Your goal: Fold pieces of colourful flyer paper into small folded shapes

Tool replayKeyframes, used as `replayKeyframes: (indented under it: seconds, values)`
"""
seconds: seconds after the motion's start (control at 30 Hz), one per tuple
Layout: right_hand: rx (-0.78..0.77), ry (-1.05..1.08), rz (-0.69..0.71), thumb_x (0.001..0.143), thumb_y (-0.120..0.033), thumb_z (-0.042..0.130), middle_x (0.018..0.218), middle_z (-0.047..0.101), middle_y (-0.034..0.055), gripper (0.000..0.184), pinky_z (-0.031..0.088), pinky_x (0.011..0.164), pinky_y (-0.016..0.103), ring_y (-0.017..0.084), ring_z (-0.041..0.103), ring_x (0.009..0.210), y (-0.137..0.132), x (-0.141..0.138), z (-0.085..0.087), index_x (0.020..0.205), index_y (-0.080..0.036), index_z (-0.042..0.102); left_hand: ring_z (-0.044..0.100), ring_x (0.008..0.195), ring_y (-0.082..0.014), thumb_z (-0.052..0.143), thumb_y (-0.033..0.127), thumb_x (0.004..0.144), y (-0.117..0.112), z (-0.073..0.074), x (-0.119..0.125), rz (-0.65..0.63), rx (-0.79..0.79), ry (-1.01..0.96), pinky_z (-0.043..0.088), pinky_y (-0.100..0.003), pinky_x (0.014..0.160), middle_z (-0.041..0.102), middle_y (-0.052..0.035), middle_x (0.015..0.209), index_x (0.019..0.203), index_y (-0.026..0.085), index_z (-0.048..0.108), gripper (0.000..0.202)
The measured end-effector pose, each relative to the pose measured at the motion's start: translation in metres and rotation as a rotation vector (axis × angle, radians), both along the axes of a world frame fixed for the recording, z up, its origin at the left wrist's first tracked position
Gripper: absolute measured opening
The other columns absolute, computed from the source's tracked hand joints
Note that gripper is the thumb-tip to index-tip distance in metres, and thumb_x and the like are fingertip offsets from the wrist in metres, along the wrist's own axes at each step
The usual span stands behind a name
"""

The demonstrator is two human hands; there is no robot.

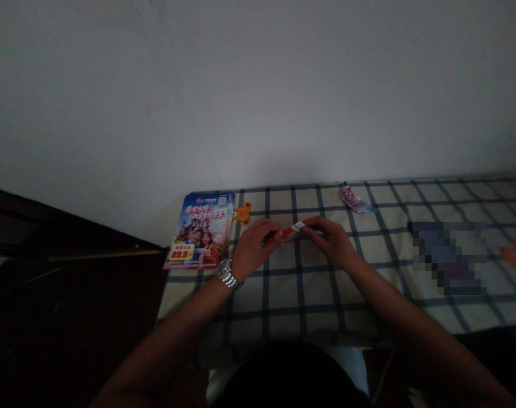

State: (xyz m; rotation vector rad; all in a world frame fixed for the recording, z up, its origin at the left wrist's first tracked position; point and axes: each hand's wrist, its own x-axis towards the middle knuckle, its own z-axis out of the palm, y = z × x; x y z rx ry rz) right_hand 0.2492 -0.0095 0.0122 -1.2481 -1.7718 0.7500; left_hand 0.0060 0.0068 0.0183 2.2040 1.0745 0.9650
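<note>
Between my two hands is a small folded strip of printed paper (295, 229), red and white on the side that shows. My left hand (258, 242), with a metal watch (229, 275) on its wrist, pinches the strip's left end. At the other end, the fingers of my right hand (329, 239) are closed on it. Left of my left hand lies a stack of glossy flyers (202, 232), the top one showing people and "89.9". Beyond my right hand, near the wall, rests a folded or crumpled piece of colourful paper (353, 199).
A checked cloth (278, 294) with orange bear prints covers the surface, which meets a pale wall (283, 90) at the back. A pixelated, blurred object (448, 258) lies at the right. Dark floor (71, 317) shows beyond the left edge.
</note>
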Motion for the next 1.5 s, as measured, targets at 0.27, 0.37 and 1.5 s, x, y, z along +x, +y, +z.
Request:
replayKeyframes:
  seconds: [0.27, 0.37, 1.5]
  values:
    - [-0.065, -0.042, 0.055, 0.095, -0.047, 0.063, 0.092, 0.079, 0.0049, 0.028, 0.058, 0.069, 0.031, 0.020, 0.072, 0.078, 0.003, -0.008, 0.019, 0.101, -0.022, 0.075, 0.068, 0.082, -0.0167, 0.059, 0.041, 0.099, -0.005, 0.007, 0.003, -0.015, -0.276, -0.195, 0.053, -0.027, 0.071, 0.071, -0.0042, 0.096, 0.106, 0.020, 0.066, 0.023]
    - [-0.066, -0.073, 0.100, 0.096, -0.043, 0.062, 0.089, 0.078, 0.0037, 0.025, 0.056, 0.068, 0.030, 0.019, 0.070, 0.076, 0.003, -0.014, 0.020, 0.101, -0.023, 0.076, 0.069, 0.082, -0.0167, 0.059, 0.043, 0.099, -0.005, 0.006, 0.005, -0.042, -0.367, -0.247, 0.054, -0.026, 0.071, 0.072, -0.0028, 0.093, 0.105, 0.020, 0.065, 0.024]
    - [-0.219, 0.112, 0.020, 0.097, -0.054, 0.059, 0.083, 0.077, 0.0025, 0.036, 0.055, 0.064, 0.029, 0.020, 0.070, 0.076, -0.001, -0.020, -0.011, 0.092, -0.023, 0.077, 0.064, 0.079, -0.0154, 0.061, 0.046, 0.096, -0.006, -0.016, 0.006, 0.104, -0.438, -0.349, 0.053, -0.025, 0.069, 0.065, -0.0011, 0.087, 0.097, 0.019, 0.062, 0.026]
